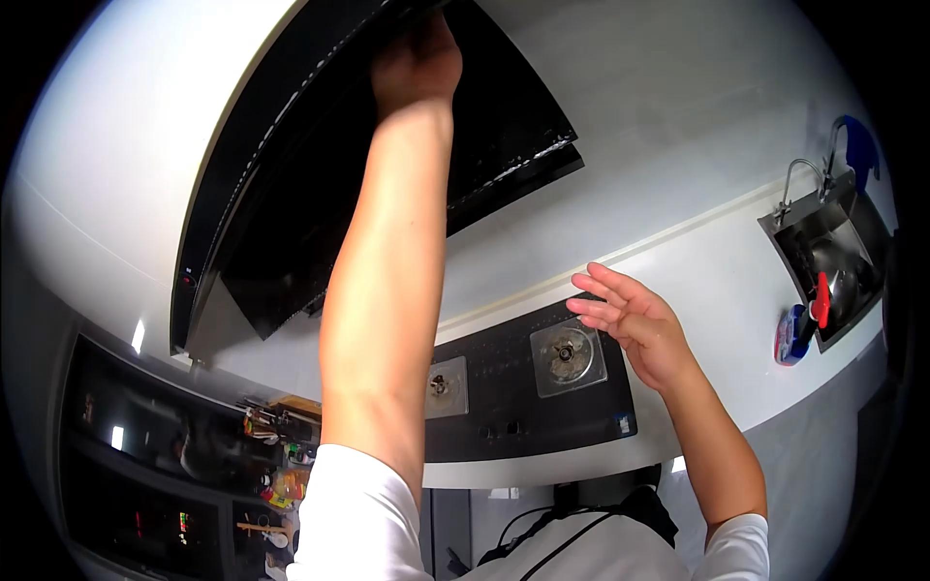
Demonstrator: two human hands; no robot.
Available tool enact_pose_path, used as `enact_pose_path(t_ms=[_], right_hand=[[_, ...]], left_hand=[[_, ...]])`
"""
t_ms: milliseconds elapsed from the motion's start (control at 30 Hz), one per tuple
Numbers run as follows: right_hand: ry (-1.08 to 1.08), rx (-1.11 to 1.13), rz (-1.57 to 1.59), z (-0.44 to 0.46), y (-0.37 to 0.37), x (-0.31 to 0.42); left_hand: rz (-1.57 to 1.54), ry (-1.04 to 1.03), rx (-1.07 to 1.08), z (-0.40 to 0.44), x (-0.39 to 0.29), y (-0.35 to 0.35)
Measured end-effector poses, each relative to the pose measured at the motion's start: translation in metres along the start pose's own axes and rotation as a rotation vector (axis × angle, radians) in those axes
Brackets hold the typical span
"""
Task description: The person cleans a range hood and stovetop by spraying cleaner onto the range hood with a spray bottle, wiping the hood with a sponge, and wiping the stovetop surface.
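My left arm reaches up to the black range hood [291,184], and my left hand [418,66] is at its dark underside near the top of the view. The fingers of that hand are lost in shadow, so what they touch or hold cannot be made out. Above the right part of the black gas stove [484,426], my right hand [628,324] hovers with its fingers spread and nothing in them. Close to it is the right burner [567,356]. The left burner [444,386] is partly covered by my left forearm.
A steel sink [843,252] with a faucet [799,169] is at the right. Beside it stands a blue and clear bottle [790,337], near a red-handled item [822,300]. A blue cloth [859,153] hangs behind. Packages [289,484] and dark built-in appliances [136,513] are at lower left.
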State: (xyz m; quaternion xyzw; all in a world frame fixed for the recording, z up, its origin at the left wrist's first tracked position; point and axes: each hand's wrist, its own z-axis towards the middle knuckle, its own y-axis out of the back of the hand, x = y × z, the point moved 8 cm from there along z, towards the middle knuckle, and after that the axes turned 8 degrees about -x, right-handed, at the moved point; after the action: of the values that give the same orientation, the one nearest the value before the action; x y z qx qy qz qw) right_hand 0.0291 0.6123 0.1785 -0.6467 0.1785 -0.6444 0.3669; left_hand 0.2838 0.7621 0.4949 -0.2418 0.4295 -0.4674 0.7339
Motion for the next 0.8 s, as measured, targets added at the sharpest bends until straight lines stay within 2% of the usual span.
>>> enact_pose_path(t_ms=[100,167,233,300,333,367,433,567,600,633,667,733,767,800], right_hand=[[-0.043,0.034,0.001,0.005,-0.012,-0.013],[-0.048,0.093,-0.003,0.01,-0.019,-0.021],[-0.059,0.12,-0.004,0.007,-0.024,-0.023],[-0.067,0.12,-0.009,0.005,-0.027,-0.019],[-0.069,0.111,-0.015,0.004,-0.027,-0.017],[-0.082,0.11,-0.022,0.001,-0.029,-0.018],[-0.085,0.132,-0.026,0.002,-0.035,-0.017],[-0.056,0.19,-0.028,0.002,-0.037,-0.018],[-0.057,0.195,-0.028,-0.001,-0.037,-0.018],[-0.065,0.179,-0.029,-0.003,-0.037,-0.015],[-0.074,0.165,-0.033,-0.005,-0.04,-0.012],[-0.088,0.155,-0.046,-0.007,-0.045,-0.008],[-0.096,0.165,-0.058,-0.006,-0.05,-0.008],[-0.113,0.178,-0.074,-0.006,-0.056,-0.011]], left_hand=[[-0.004,0.087,-0.166,-0.049,-0.03,-0.017],[-0.014,0.132,-0.228,-0.068,-0.075,-0.011],[-0.052,0.169,-0.227,-0.092,-0.083,-0.018],[-0.12,0.198,-0.151,-0.11,-0.064,-0.047],[-0.066,0.086,-0.273,-0.105,-0.04,-0.053],[-0.077,0.082,-0.353,-0.103,-0.012,-0.057],[-0.131,0.222,-0.232,-0.082,0.043,-0.078],[-0.051,-0.048,-0.241,-0.131,-0.027,-0.083],[-0.092,-0.026,-0.186,-0.138,-0.056,-0.071],[-0.108,-0.067,-0.277,-0.149,-0.083,-0.06],[-0.137,-0.062,-0.253,-0.155,-0.099,-0.058],[-0.13,-0.114,-0.249,-0.149,-0.101,-0.05],[0.044,-0.197,-0.282,-0.149,-0.082,-0.062],[0.858,-0.348,-0.124,-0.164,-0.062,-0.081]])
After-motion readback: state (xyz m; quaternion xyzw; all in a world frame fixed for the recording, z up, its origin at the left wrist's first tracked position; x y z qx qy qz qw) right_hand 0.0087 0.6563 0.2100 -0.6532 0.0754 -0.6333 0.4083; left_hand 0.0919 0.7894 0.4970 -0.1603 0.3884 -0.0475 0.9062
